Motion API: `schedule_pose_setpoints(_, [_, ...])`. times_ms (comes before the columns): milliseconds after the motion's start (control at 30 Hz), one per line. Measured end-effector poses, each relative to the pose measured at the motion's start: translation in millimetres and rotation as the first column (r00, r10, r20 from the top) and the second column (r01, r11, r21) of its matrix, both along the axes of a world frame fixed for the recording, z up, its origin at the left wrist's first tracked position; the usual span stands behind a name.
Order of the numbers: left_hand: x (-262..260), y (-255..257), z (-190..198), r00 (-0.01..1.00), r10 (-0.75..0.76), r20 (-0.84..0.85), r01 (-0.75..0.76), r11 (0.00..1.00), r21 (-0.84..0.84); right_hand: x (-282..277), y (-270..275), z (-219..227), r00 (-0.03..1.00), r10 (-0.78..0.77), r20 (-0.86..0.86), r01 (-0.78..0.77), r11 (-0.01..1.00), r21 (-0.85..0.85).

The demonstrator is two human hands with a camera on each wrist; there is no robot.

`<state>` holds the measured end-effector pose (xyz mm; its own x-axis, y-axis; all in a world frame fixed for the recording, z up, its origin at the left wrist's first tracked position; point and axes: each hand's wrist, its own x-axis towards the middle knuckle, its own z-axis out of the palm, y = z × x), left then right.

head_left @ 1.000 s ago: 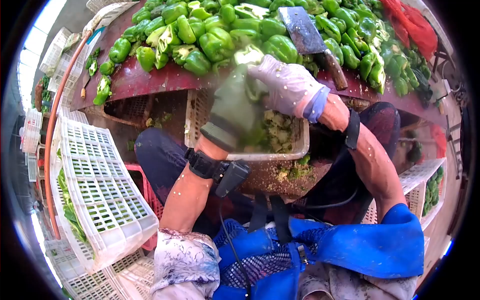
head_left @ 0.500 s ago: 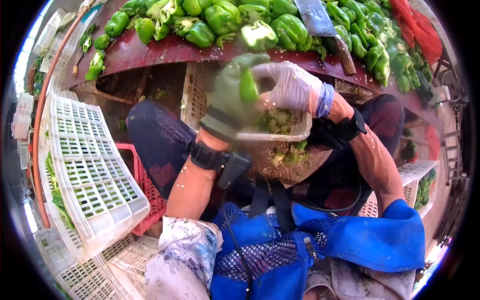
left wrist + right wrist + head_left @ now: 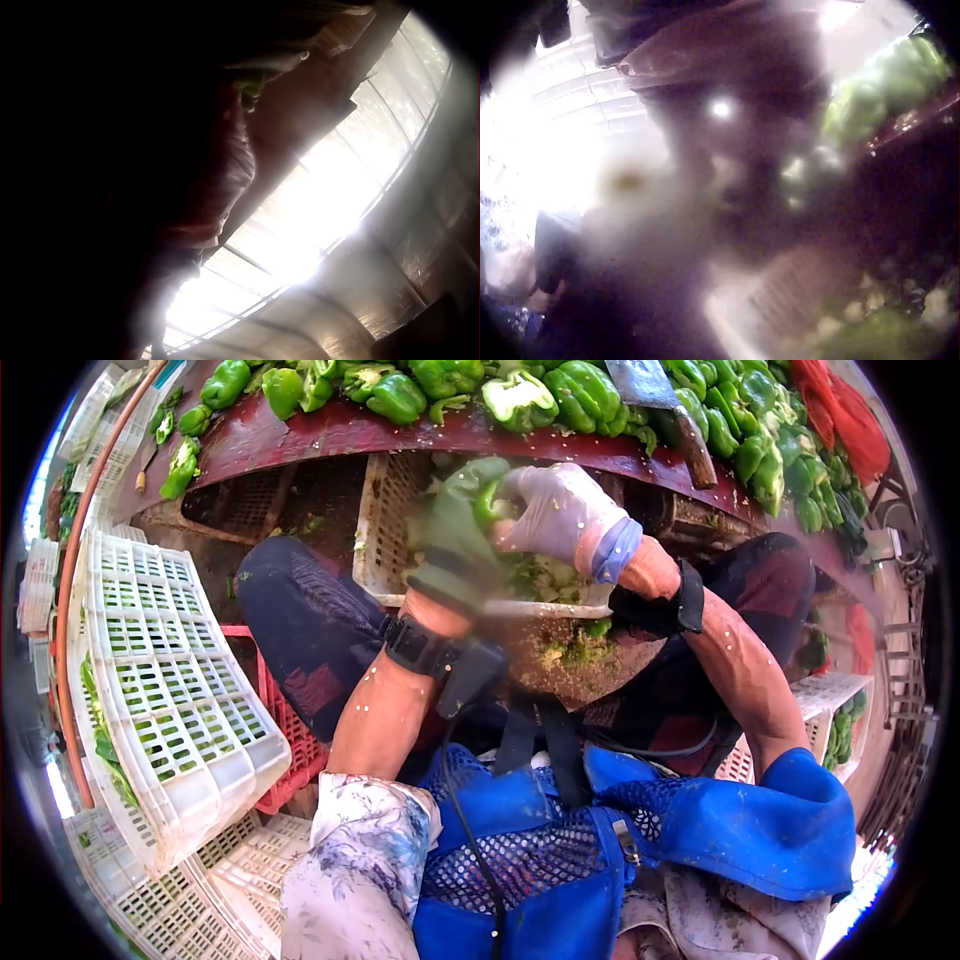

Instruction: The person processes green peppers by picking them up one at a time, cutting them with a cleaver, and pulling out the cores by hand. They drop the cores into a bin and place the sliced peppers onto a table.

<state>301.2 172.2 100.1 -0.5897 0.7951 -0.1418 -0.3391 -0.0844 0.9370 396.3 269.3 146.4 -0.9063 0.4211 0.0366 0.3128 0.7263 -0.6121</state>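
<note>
**One green pepper between two gloved hands, above a crate of scraps**

Around us, the left wrist view shows a bright, ribbed wall or roof [image 3: 375, 112], its glare leaving that hand's work too dark to read. The largest thing before us is the dark red table [image 3: 230, 455], worn and wet-looking, its curved edge bordering a long heap of green bell peppers [image 3: 585, 398]. They lie along the near side, probably so that we can reach them while seated.

At our left, a white slatted crate [image 3: 180, 690] leans at a slant with green pieces inside, beside a red crate [image 3: 290, 730]. Directly under our hands, between our knees, a pale crate [image 3: 385, 530] contains pale green scraps [image 3: 545, 575]; it seems set there to catch what drops, though crumbs [image 3: 580, 648] also lie just outside its near rim.

On the heap rests a cleaver [image 3: 640, 382], its wooden handle toward us, handy for the right side. Our green-gloved left hand [image 3: 455, 525] is curled round the pepper [image 3: 490, 503], likely to steady it. Our white-gloved right hand [image 3: 570, 515] grips its facing side with bent fingers and thumb. Blur hides the exact fingertip contact. Near the table edge, a cut pepper [image 3: 518, 398] shows its pale inside.
</note>
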Motion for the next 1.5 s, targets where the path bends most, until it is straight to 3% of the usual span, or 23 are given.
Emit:
schedule_pose_setpoints(67, [2,1,12,0.922,0.037,0.386,-0.004,0.996,-0.085,2,-1,0,1.000,0.001,0.006,-0.001,1.000,-0.016])
schedule_pose_setpoints(167, [6,4,3,0.919,0.083,0.385,-0.087,0.996,-0.008,4,-2,-3,0.999,0.006,0.033,-0.004,0.999,-0.051])
schedule_pose_setpoints(233, [0,6,-4,0.939,0.027,0.343,-0.032,0.999,0.008,5,-2,-6,1.000,0.006,0.011,-0.005,0.999,-0.051])
schedule_pose_setpoints(367, [1,5,-3,0.911,-0.006,0.412,0.006,1.000,0.001,8,-9,-12,0.998,-0.019,-0.057,0.031,0.974,0.227])
schedule_pose_setpoints(433, [1,4,-2,0.863,0.030,0.504,-0.051,0.998,0.027,5,-4,-19,0.996,-0.039,-0.082,0.072,0.891,0.448])
schedule_pose_setpoints(467, [1,2,1,0.833,0.027,0.553,-0.073,0.995,0.061,8,4,-10,0.970,0.015,-0.243,0.080,0.923,0.377])
schedule_pose_setpoints(533, [1,-3,14,0.761,-0.007,0.649,-0.117,0.982,0.147,7,13,15,0.986,-0.133,-0.099,0.163,0.891,0.425])
schedule_pose_setpoints(600, [1,-5,30,0.681,-0.080,0.728,-0.160,0.954,0.255,18,31,17,0.973,-0.106,-0.204,0.194,0.858,0.476])
schedule_pose_setpoints(633, [-2,-2,24,0.737,-0.114,0.666,-0.108,0.953,0.283,20,41,19,0.987,-0.159,0.028,0.124,0.860,0.496])
schedule_pose_setpoints(800, [-3,-9,17,0.952,-0.082,0.294,0.001,0.964,0.267,25,25,12,0.920,0.114,-0.375,0.057,0.908,0.416])
schedule_pose_setpoints(867, [-1,-12,21,0.998,-0.043,0.044,0.031,0.971,0.237,27,4,18,0.964,0.073,-0.256,0.001,0.961,0.276])
schedule_pose_setpoints(933, [1,-12,23,0.977,0.002,-0.214,0.045,0.976,0.213,27,-3,20,0.958,0.165,-0.234,-0.071,0.928,0.366])
schedule_pose_setpoints(1000, [0,-9,22,0.884,0.057,-0.464,0.045,0.978,0.205,26,6,15,0.978,0.174,-0.119,-0.131,0.945,0.301])
schedule_pose_setpoints(1100, [-6,-1,20,0.731,0.112,-0.674,0.050,0.975,0.216,25,26,13,0.973,0.107,-0.204,-0.096,0.994,0.061])
schedule_pose_setpoints(1133, [-7,0,20,0.727,0.103,-0.679,0.058,0.976,0.211,21,27,11,0.929,0.014,-0.369,-0.014,1.000,0.003])
schedule_pose_setpoints(1167, [-7,1,21,0.746,0.087,-0.661,0.068,0.976,0.205,23,36,15,0.961,-0.172,-0.216,0.083,0.926,-0.368])
schedule_pose_setpoints(1200, [-6,3,22,0.820,0.039,-0.572,0.081,0.980,0.183,25,43,20,0.957,-0.289,-0.004,0.211,0.712,-0.670])
schedule_pose_setpoints(1267, [-4,8,23,0.930,-0.045,-0.364,0.106,0.983,0.148,24,49,17,0.936,-0.351,-0.039,0.208,0.637,-0.742])
schedule_pose_setpoints(1333, [-5,10,20,0.985,-0.164,0.054,0.142,0.947,0.287,22,50,15,0.916,-0.393,-0.075,0.197,0.606,-0.771])
schedule_pose_setpoints(1367, [-10,8,16,0.902,-0.271,0.337,0.107,0.895,0.434,22,53,12,0.931,-0.361,-0.058,0.195,0.624,-0.757])
schedule_pose_setpoints(1400, [-14,7,13,0.725,-0.396,0.564,0.024,0.833,0.553,22,55,8,0.930,-0.364,-0.055,0.187,0.595,-0.782])
schedule_pose_setpoints(1433, [-13,9,13,0.849,-0.256,0.461,0.044,0.906,0.421,22,55,4,0.929,-0.367,-0.051,0.178,0.563,-0.807])
schedule_pose_setpoints(1500, [-14,6,17,0.866,-0.256,0.430,0.058,0.905,0.422,23,58,-1,0.939,-0.339,-0.057,0.142,0.533,-0.834])
